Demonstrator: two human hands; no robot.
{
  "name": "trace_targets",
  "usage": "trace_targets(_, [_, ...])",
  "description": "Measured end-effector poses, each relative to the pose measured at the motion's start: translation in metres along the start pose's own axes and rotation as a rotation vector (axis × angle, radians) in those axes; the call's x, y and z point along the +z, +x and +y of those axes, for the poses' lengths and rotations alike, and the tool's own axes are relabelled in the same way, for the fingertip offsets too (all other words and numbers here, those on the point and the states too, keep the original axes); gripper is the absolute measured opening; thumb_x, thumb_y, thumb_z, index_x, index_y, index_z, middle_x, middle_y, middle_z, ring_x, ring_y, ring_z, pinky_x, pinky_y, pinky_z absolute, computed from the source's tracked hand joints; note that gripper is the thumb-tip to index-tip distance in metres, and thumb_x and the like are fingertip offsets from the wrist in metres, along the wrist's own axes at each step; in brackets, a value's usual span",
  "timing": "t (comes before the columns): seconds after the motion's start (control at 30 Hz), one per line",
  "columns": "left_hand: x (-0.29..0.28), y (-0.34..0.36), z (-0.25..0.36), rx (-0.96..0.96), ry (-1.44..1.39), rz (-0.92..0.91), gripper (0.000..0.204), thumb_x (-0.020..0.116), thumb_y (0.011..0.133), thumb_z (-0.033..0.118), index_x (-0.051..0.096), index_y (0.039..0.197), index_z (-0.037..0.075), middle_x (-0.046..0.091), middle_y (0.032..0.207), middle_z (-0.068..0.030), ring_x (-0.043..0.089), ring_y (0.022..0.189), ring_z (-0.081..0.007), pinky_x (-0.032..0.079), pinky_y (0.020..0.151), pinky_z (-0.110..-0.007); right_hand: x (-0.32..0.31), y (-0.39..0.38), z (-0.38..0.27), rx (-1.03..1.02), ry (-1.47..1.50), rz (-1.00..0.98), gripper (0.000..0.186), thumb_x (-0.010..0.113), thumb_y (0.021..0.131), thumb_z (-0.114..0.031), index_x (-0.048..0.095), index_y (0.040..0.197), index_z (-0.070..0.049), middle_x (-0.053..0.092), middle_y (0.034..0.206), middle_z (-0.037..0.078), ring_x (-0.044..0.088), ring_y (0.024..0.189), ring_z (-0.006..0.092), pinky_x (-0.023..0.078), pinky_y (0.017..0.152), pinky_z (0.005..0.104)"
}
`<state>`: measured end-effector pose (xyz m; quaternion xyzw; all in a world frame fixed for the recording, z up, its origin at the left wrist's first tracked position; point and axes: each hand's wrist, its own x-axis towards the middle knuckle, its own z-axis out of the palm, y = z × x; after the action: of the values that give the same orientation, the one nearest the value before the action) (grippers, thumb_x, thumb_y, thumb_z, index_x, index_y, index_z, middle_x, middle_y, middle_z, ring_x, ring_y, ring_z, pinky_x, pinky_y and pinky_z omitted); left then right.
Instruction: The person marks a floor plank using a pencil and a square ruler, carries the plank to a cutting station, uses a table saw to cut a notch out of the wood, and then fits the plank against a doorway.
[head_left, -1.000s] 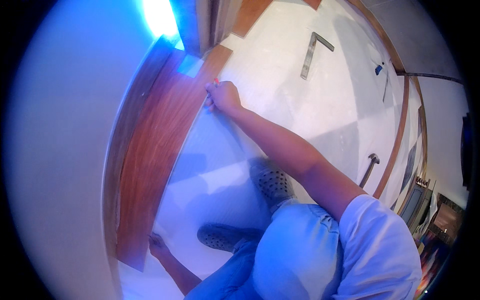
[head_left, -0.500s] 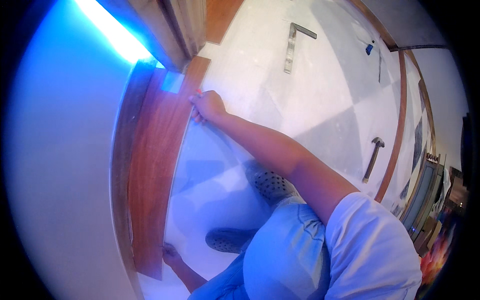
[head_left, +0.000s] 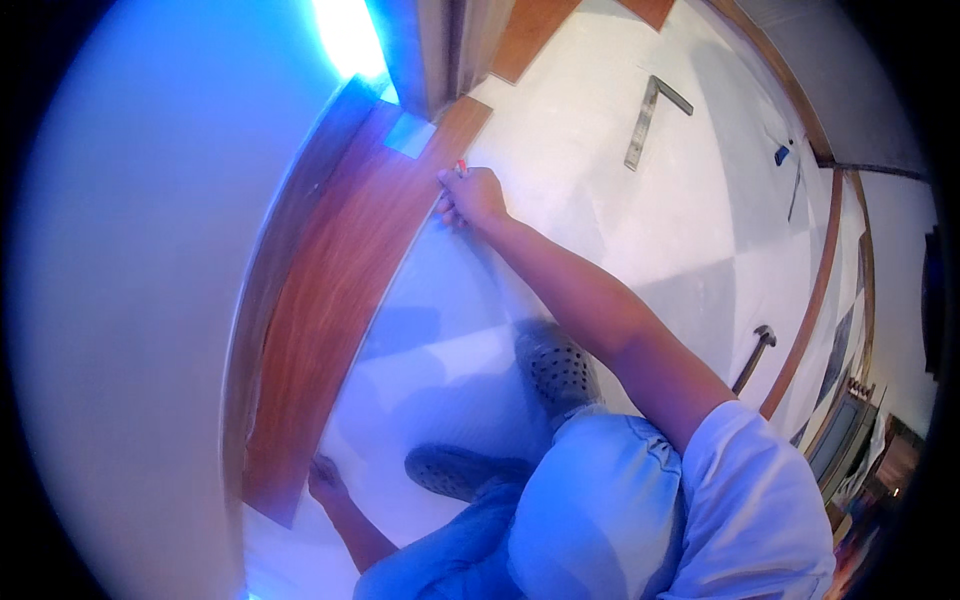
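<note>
A reddish wood-look plank (head_left: 340, 290) lies along the wall on the left, beside a darker wooden strip (head_left: 262, 290), its far end by a door frame (head_left: 430, 50). My right hand (head_left: 472, 198) is closed at the plank's right edge near that end, with a small red item (head_left: 460, 167), too small to name, between thumb and fingers. My left hand (head_left: 328, 480) is at the same edge near the close end, fingers bent against it; their tips are hard to make out. A pale blue square (head_left: 408, 135) shows on the plank by the frame.
A metal square (head_left: 640, 125) and a blue-handled tool (head_left: 781, 156) lie on the pale floor. A hammer (head_left: 755, 350) lies at the right near a long wood strip (head_left: 815, 300). My clog-shod feet (head_left: 555, 370) are between my arms. More planks (head_left: 530, 35) lie beyond the frame.
The view has swung back and forth slightly, shifting the whole scene in the picture. Both hands remain at the plank's edge, with little visible movement against it.
</note>
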<state>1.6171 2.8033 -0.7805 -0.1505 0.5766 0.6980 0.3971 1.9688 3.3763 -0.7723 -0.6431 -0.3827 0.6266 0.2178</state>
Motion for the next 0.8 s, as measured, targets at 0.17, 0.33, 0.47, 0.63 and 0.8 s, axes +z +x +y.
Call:
trace_targets(0.17, [-0.039,0.007,-0.003,0.046,0.020,-0.104,0.020,0.058,0.103,0.013,0.065,0.116,-0.001,0.066,0.094,-0.0080,0.062,0.080,-0.0151,0.054,0.070,-0.027,0.006,-0.008,-0.010,0.027,0.004,-0.010,0.032,0.065,0.100,-0.029,0.066,0.090,0.001,0.070,0.069,0.011,0.065,0.050,0.0172,0.046,0.041,0.0298])
trace_targets(0.33, [-0.036,0.010,-0.014,0.042,0.067,0.292,0.013,0.060,0.102,0.014,0.065,0.105,0.003,0.061,0.083,-0.0021,0.055,0.068,-0.0121,0.049,0.061,-0.025,0.007,0.000,-0.001,0.017,-0.006,-0.008,0.034,0.062,0.102,-0.030,0.065,0.085,-0.001,0.071,0.070,0.013,0.067,0.049,0.0176,0.047,0.040,0.0303])
trace_targets(0.47, [0.016,-0.010,-0.003,0.048,0.109,0.314,0.013,0.058,0.104,0.018,0.063,0.100,0.007,0.045,0.072,0.0021,0.043,0.061,-0.0101,0.043,0.057,-0.024,0.007,0.000,0.000,0.026,-0.002,-0.019,0.034,0.063,0.102,-0.031,0.064,0.084,-0.001,0.070,0.069,0.012,0.066,0.048,0.0178,0.045,0.038,0.0293])
trace_targets(0.63, [0.032,-0.011,-0.005,0.012,0.056,0.443,0.016,0.058,0.106,0.024,0.062,0.100,0.009,0.039,0.069,0.0034,0.039,0.059,-0.0089,0.040,0.056,-0.024,0.004,0.000,-0.003,0.047,-0.005,-0.020,0.035,0.062,0.103,-0.031,0.064,0.085,-0.001,0.070,0.069,0.012,0.066,0.048,0.0178,0.045,0.038,0.0286])
trace_targets(0.8, [-0.007,-0.001,-0.005,0.014,0.178,0.408,0.026,0.064,0.103,0.029,0.066,0.103,0.003,0.066,0.083,-0.0049,0.066,0.074,-0.0162,0.058,0.070,-0.029,0.006,0.001,-0.002,0.035,0.001,-0.025,0.034,0.062,0.103,-0.030,0.064,0.086,-0.001,0.070,0.069,0.012,0.065,0.048,0.0172,0.044,0.037,0.0279])
